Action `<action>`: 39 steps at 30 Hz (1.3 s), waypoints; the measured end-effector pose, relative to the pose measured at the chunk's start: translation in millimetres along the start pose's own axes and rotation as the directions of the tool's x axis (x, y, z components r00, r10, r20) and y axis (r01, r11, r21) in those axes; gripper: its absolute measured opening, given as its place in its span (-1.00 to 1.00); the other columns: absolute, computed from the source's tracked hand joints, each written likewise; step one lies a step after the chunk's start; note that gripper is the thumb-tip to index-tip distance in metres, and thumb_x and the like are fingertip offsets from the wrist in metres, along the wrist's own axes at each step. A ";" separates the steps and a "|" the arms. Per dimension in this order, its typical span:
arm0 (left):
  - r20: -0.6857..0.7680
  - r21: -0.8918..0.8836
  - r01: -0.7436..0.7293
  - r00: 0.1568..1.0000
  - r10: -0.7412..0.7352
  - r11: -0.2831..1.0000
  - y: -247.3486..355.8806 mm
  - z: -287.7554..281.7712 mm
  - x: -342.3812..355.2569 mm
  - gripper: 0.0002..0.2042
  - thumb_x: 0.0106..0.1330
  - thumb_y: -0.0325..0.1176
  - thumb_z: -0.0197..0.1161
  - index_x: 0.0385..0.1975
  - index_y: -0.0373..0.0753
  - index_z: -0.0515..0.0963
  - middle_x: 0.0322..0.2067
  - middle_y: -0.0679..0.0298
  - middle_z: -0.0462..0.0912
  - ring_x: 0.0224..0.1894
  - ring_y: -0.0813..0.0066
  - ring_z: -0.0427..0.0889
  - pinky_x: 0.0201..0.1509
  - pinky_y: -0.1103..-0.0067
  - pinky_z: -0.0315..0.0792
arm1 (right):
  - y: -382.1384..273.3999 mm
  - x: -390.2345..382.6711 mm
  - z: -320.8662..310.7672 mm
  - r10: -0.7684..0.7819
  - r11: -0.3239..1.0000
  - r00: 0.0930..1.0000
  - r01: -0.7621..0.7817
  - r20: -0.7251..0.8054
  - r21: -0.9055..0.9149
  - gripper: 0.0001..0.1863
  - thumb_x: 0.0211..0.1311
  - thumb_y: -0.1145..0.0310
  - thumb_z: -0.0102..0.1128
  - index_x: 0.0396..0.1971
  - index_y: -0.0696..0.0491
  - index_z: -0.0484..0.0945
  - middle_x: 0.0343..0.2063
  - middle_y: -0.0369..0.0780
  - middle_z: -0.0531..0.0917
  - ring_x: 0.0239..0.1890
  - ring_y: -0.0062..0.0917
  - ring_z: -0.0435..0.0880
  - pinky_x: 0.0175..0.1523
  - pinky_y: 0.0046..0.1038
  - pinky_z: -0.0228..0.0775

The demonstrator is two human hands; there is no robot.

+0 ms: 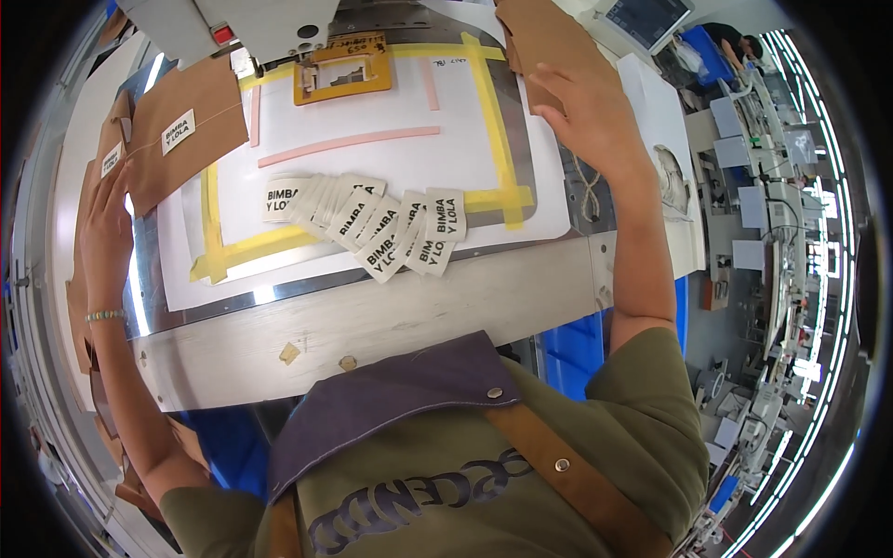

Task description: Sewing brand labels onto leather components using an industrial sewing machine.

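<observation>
At the left, my left hand (107, 232) lies with fingers stretched over brown fabric pieces (79, 307) at the table's side. Its fingertips reach a small white printed label on one piece. Beside it, another brown fabric piece (209, 130) with a sewn-on white label (178, 132) extends under the sewing machine head (251, 28). On the far right, my right hand (588, 116) rests over more brown fabric (535, 33), thumb and forefinger apart; its other fingers are partly hidden. Several loose white labels (372, 223) lie overlapped on the white sheet between my hands.
A yellow clamp frame (344, 74) sits beneath the machine. Yellow tape (498, 139) and pink strips (349, 146) mark the white sheet (353, 102). A control screen (646, 19) stands at the far right, and a blue bin (572, 353) below the table edge. Another person (730, 46) is at far right.
</observation>
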State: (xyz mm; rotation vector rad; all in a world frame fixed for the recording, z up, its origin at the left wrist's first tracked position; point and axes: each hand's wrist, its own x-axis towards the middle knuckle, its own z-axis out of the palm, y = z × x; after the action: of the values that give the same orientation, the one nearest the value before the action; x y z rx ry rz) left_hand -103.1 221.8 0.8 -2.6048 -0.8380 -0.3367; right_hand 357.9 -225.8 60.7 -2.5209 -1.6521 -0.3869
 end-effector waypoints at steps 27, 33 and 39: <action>-0.244 -0.580 -0.398 0.917 0.315 0.711 309.1 -33.9 98.4 -0.47 0.53 -0.31 0.30 0.43 -0.39 0.44 0.66 -0.19 0.02 0.69 -0.24 -0.02 0.70 0.10 0.09 | 46.7 -20.5 48.8 0.109 0.971 0.981 -0.071 -0.160 0.227 -0.82 0.41 0.37 0.31 -0.13 0.10 0.80 0.16 -0.15 0.79 0.05 -0.12 0.79 0.16 -0.19 0.64; -0.037 -0.804 -0.411 0.757 0.653 0.430 337.0 -61.1 115.9 -0.55 0.60 -0.44 0.12 0.46 -0.32 0.44 0.45 -0.17 0.46 0.51 -0.03 0.43 0.62 0.16 0.27 | 53.1 -24.6 53.0 0.099 0.975 0.980 -0.062 -0.171 0.212 -0.82 0.41 0.37 0.31 -0.14 0.08 0.81 0.18 -0.16 0.78 0.09 -0.15 0.78 0.17 -0.19 0.63; -0.550 -0.833 -0.366 0.636 0.542 -0.415 377.9 -172.8 29.0 -0.61 0.45 -0.51 0.25 0.26 -0.37 0.58 0.05 -0.03 0.71 0.05 0.02 0.73 0.35 0.23 0.55 | 49.0 -19.0 51.1 0.093 0.976 0.982 -0.058 -0.162 0.212 -0.82 0.41 0.36 0.32 -0.13 0.07 0.81 0.15 -0.17 0.80 0.08 -0.15 0.79 0.16 -0.20 0.63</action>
State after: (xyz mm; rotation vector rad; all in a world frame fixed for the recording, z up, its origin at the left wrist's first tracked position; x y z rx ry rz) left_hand 127.6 -120.1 58.8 -3.9173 1.5616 -0.7357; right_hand 403.4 -251.1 9.1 -2.3206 -1.4484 -0.3900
